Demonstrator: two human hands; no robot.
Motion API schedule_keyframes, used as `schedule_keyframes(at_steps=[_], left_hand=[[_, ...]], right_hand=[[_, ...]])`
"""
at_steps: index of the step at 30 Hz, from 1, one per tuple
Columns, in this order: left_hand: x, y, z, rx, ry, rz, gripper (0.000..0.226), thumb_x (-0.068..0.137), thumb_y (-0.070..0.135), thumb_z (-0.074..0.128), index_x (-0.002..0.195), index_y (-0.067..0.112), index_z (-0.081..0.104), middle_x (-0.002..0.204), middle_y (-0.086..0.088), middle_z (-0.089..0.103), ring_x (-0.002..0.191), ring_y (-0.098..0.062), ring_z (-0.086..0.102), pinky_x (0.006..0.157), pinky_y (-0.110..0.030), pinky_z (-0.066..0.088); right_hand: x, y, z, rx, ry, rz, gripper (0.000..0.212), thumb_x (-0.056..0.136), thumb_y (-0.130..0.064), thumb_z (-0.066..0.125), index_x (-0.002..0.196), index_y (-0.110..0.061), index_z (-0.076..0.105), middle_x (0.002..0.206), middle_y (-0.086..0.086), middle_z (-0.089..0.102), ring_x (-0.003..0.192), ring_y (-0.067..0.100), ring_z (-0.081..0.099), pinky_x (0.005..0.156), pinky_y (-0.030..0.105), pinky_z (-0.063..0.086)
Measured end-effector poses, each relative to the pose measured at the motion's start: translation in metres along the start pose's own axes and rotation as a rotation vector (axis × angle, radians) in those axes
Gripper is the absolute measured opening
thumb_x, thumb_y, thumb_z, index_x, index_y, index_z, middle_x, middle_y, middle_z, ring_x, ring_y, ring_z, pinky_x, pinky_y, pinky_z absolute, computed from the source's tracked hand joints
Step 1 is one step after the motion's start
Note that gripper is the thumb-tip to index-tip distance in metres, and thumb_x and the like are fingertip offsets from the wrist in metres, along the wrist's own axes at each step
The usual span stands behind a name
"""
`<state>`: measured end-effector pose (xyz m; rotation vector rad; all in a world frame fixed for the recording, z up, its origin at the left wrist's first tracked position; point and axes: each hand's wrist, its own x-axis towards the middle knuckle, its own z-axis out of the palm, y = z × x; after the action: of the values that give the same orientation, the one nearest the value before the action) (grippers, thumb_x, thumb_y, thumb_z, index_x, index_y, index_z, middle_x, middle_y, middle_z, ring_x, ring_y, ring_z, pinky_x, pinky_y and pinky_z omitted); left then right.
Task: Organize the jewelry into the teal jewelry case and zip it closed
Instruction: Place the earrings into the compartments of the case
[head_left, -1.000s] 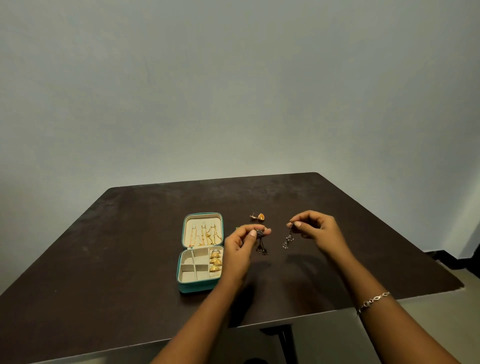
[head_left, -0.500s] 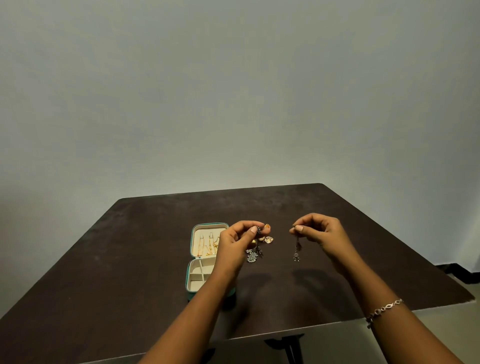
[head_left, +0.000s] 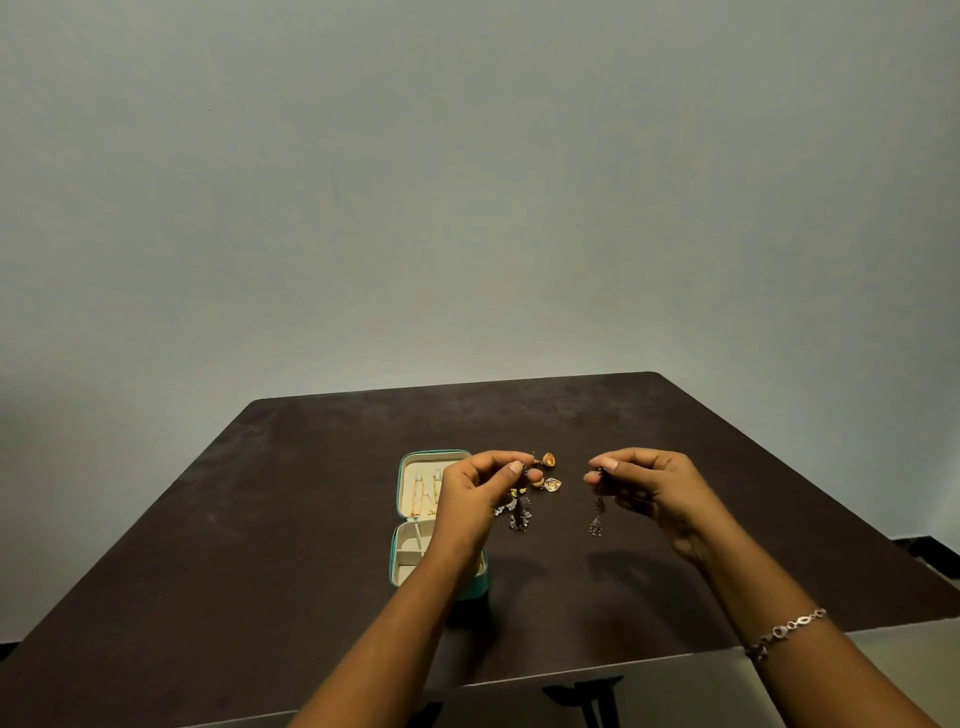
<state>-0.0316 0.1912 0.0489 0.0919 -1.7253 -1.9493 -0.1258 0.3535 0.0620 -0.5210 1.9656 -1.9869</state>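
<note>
The teal jewelry case (head_left: 402, 553) lies open on the dark table (head_left: 291, 519), cream inside, with gold chains in its lid. My left hand (head_left: 475, 491) hovers over the case's right side and pinches a dark dangling earring (head_left: 518, 512) by its top. My right hand (head_left: 652, 486) is apart to the right and pinches a matching dark earring (head_left: 597, 517), which hangs above the table. Two small gold earrings (head_left: 549, 472) lie on the table just behind my left fingertips. My left forearm hides the case's right compartments.
A silver bracelet (head_left: 787, 629) sits on my right wrist. The table's front edge runs just below my forearms, with a dark table leg (head_left: 592, 699) under it. A plain grey wall rises behind the table.
The camera has tilted up, so the table sits lower in view. My left hand has drifted over the case, and both hands keep their earrings pinched.
</note>
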Motion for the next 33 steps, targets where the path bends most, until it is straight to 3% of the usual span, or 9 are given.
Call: schedule_keyframes(at_steps=[11,18,28,33], left_hand=[[-0.002,0.006,0.004,-0.038,-0.024,-0.018,0.011,0.086,-0.002,0.054,0.086,0.002,0.064,0.070,-0.004,0.072,0.067,-0.009,0.069,0.055,-0.014,0.049],[0.005,0.008,-0.015,0.039,-0.029,-0.010,0.009,0.086,0.000,0.055,0.086,0.003,0.064,0.075,-0.006,0.073,0.072,-0.012,0.069,0.065,-0.018,0.053],[-0.011,0.019,-0.060,0.140,-0.022,0.062,0.009,0.086,-0.003,0.054,0.087,-0.001,0.063,0.079,-0.013,0.070,0.067,-0.004,0.067,0.057,-0.010,0.047],[-0.021,0.020,-0.085,0.246,0.007,0.113,0.009,0.084,-0.004,0.058,0.085,0.000,0.066,0.084,-0.016,0.068,0.073,-0.006,0.064,0.063,-0.013,0.049]], right_hand=[[-0.004,-0.003,0.006,-0.011,-0.018,0.011,0.009,0.086,-0.009,0.058,0.077,-0.010,0.061,0.068,0.003,0.072,0.063,0.008,0.065,0.063,0.026,0.038],[-0.006,0.002,0.014,-0.041,-0.035,0.039,0.012,0.086,-0.008,0.058,0.075,-0.010,0.059,0.065,0.002,0.070,0.061,0.007,0.064,0.061,0.023,0.038],[-0.008,0.005,0.043,-0.072,-0.066,-0.082,0.006,0.085,-0.005,0.058,0.081,-0.005,0.063,0.066,0.003,0.073,0.063,0.009,0.068,0.070,0.028,0.045],[-0.011,0.005,0.065,-0.062,-0.091,-0.139,0.009,0.086,-0.005,0.057,0.085,-0.005,0.066,0.065,0.001,0.072,0.062,0.007,0.067,0.062,0.020,0.045]])
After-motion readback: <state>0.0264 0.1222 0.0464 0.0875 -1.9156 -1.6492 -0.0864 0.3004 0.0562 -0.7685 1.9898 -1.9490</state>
